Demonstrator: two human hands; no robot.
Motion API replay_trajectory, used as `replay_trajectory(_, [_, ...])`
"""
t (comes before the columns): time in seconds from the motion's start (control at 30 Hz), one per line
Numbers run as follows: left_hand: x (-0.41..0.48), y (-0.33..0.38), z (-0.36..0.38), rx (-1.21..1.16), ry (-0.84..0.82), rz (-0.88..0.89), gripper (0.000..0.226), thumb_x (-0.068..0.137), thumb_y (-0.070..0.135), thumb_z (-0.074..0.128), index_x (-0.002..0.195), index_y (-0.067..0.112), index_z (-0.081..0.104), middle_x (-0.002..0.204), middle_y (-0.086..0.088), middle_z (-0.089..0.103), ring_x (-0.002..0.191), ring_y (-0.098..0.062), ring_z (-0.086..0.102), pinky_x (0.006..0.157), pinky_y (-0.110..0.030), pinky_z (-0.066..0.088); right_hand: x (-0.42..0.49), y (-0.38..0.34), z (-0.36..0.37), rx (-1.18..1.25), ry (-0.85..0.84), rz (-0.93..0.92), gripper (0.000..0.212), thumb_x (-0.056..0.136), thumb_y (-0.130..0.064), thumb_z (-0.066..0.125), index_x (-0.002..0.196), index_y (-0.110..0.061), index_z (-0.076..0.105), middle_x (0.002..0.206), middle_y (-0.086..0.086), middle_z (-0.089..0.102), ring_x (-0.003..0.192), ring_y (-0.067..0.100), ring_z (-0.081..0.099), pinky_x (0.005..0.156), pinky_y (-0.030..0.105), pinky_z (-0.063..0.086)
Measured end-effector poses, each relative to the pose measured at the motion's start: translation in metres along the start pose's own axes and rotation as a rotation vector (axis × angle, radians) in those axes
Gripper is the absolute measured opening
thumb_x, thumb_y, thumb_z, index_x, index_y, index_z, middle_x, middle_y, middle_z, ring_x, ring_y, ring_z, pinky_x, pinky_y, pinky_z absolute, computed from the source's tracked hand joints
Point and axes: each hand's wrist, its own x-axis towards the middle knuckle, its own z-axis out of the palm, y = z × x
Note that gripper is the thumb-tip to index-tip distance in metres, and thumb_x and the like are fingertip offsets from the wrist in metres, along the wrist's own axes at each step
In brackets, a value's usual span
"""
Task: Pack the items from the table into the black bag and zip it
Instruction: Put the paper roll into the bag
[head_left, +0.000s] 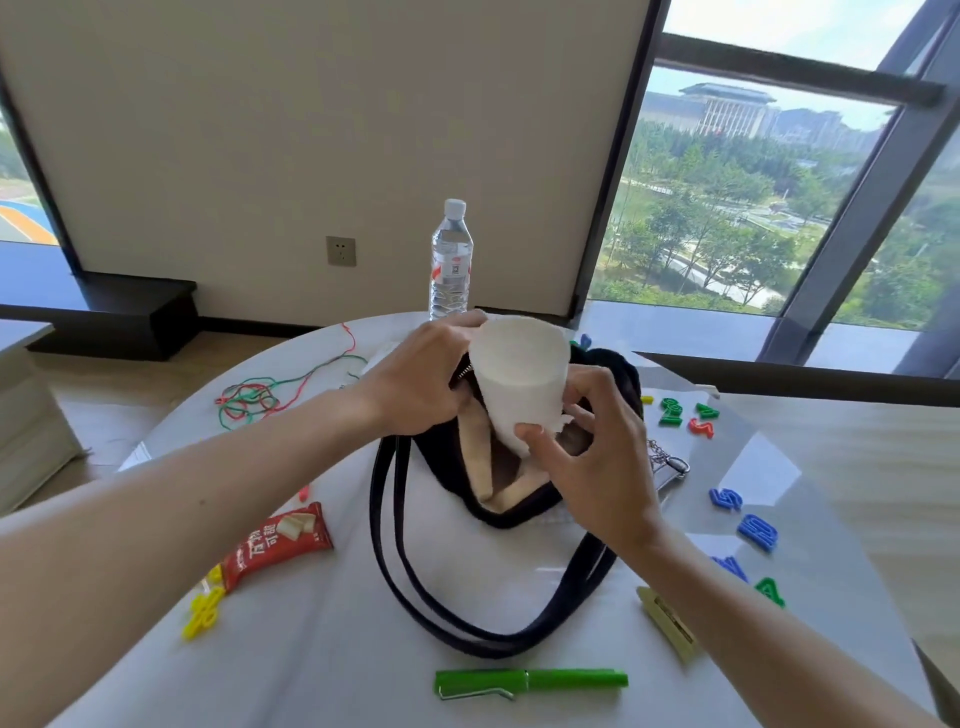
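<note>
One black bag (457, 462), mouth open, between both hands on the tabletop (322, 649). One white tissue roll (519, 374) pinched by right hand (597, 457) low and left hand (421, 374) at its side, over the opening. One water bottle (451, 260) beyond left hand. One green pen (530, 682), one red snack packet (275, 545) nearer the body.

Black bag (447, 457) interior mostly hidden behind paper roll (519, 384), snack packet (275, 545) print unreadable

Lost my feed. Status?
Both hands, left hand and right hand, on tissue roll, lowering into open black bag. Nothing blocking.
</note>
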Motion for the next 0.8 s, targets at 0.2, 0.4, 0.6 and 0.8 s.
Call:
replay_trajectory(0.2, [-0.003,-0.001,-0.01,0.103,-0.121,0.01,0.071,0.077,-0.004,0.064,0.143,0.019,0.051,0.134,0.004,0.056,0.125,-0.011,0.048,0.106,-0.022,0.038,0.01,0.024,-0.002,-0.682,-0.2,-0.236,0.027,0.082,-0.006,0.071,0.103,-0.01,0.054,0.11,0.006,0.058,0.09,0.025,0.06,0.058,0.04,0.054])
replay_trajectory(0.4, [0.0,0.016,-0.013,0.114,-0.132,-0.001,0.085,0.068,-0.013,0.052,0.147,0.016,0.045,0.136,0.003,0.054,0.127,-0.017,0.047,0.108,-0.028,0.036,0.031,0.038,0.021,-1.086,-0.46,-0.155,0.036,0.087,-0.017,0.065,0.122,-0.021,0.058,0.116,0.007,0.061,0.106,0.027,0.063,0.063,0.038,0.053])
replay_trajectory(0.6, [0.006,0.03,-0.003,0.079,-0.141,0.064,0.089,0.062,-0.01,0.054,0.148,0.012,0.043,0.136,0.001,0.053,0.126,-0.019,0.047,0.106,-0.034,0.039,0.064,0.052,0.067,-1.206,-0.466,-0.105,0.038,0.09,-0.024,0.051,0.124,-0.008,0.058,0.122,0.014,0.067,0.112,0.03,0.063,0.094,0.034,0.047])
replay_trajectory(0.8, [-0.001,0.013,0.001,0.097,-0.135,0.035,0.089,0.063,-0.007,0.051,0.147,0.02,0.044,0.132,0.005,0.054,0.119,-0.021,0.051,0.1,-0.037,0.044,0.058,0.063,0.081,-1.311,-0.633,-0.029,0.052,0.1,-0.024,0.045,0.149,-0.01,0.032,0.151,0.017,0.038,0.139,0.035,0.04,0.114,0.045,0.032])
